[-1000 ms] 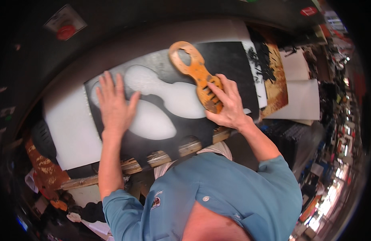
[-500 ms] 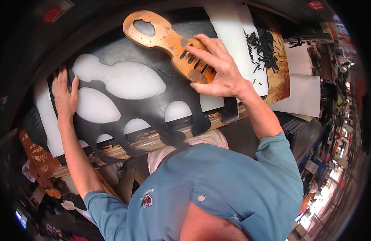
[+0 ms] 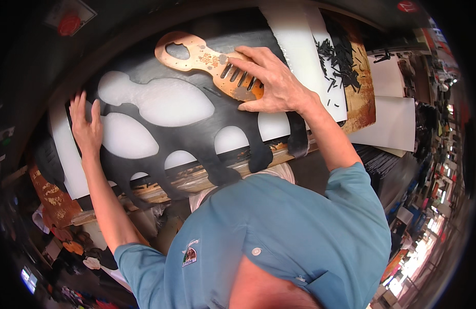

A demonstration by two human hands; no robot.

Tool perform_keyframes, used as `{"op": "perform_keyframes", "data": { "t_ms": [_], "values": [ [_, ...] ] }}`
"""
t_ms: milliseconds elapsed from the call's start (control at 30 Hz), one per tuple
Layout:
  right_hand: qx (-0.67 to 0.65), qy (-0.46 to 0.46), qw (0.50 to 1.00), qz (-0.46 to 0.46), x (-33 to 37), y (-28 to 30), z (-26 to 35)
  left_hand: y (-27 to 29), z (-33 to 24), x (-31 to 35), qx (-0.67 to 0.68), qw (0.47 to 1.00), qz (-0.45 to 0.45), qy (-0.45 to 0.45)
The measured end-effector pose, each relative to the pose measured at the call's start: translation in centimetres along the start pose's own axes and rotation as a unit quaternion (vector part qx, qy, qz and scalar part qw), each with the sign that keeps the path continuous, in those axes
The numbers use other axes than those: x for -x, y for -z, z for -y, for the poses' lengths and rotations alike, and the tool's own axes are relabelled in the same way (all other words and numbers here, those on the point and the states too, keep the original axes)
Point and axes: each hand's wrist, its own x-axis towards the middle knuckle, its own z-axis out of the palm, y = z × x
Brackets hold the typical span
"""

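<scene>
A black sheet (image 3: 196,87) with shoe-sole-shaped holes is spread over a white board, which shows through the large cutouts (image 3: 171,101). My right hand (image 3: 279,82) grips the broad, slotted end of an orange-brown cutting die (image 3: 212,62), fingers over the far edge and thumb at the near edge. This die has an oval opening at its narrow end and lies nearly level over the far part of the sheet; whether it touches the sheet I cannot tell. At the sheet's left edge, my left hand (image 3: 87,126) is laid flat, its fingers stretched out and holding nothing.
Small black strips (image 3: 338,67) are scattered on white boards at the right end of the worktable. Beyond them sits a white panel (image 3: 384,121) above stacked dark sheets (image 3: 379,159). Strips of the black sheet hang over the table's near edge (image 3: 196,177). A dark machine part overhangs the far side.
My right hand has brought the cutting die slightly left and nearer to me, turning its face flatter over the black sheet. My left hand stays at the sheet's left edge.
</scene>
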Motion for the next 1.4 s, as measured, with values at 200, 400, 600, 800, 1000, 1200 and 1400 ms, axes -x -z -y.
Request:
{"op": "perform_keyframes", "data": {
  "t_ms": [200, 400, 600, 800, 1000, 1200, 1400],
  "values": [
    [-0.056, -0.069, 0.989, -0.121, 4.7, -0.3, 0.2, 3.7, -10.9, 8.9, 0.205, 0.977, 0.002, 0.067],
    [-0.097, -0.106, 0.979, -0.145, 5.9, -1.4, -0.8, 1.1, -22.6, 19.1, 0.312, 0.948, 0.014, -0.059],
    [0.086, -0.132, 0.965, -0.208, 7.0, -2.6, 0.0, -0.9, -24.2, 21.5, 0.158, 0.985, 0.017, -0.065],
    [-0.013, -0.161, 0.901, -0.403, 8.5, 2.0, 3.8, -1.0, -23.6, 21.7, 0.104, 0.988, -0.008, -0.112],
    [0.1, -0.049, 0.902, -0.418, 7.7, 8.8, 4.8, -1.1, -23.0, 22.1, 0.106, 0.985, -0.05, -0.129],
    [-0.04, -0.232, 0.889, -0.392, 17.1, 3.8, 6.2, -1.0, -23.3, 22.1, 0.1, 0.986, -0.067, -0.119],
    [0.036, -0.225, 0.909, -0.348, 20.2, -4.8, 6.4, -0.8, -23.6, 21.9, 0.112, 0.987, -0.064, -0.094]
  ]
}}
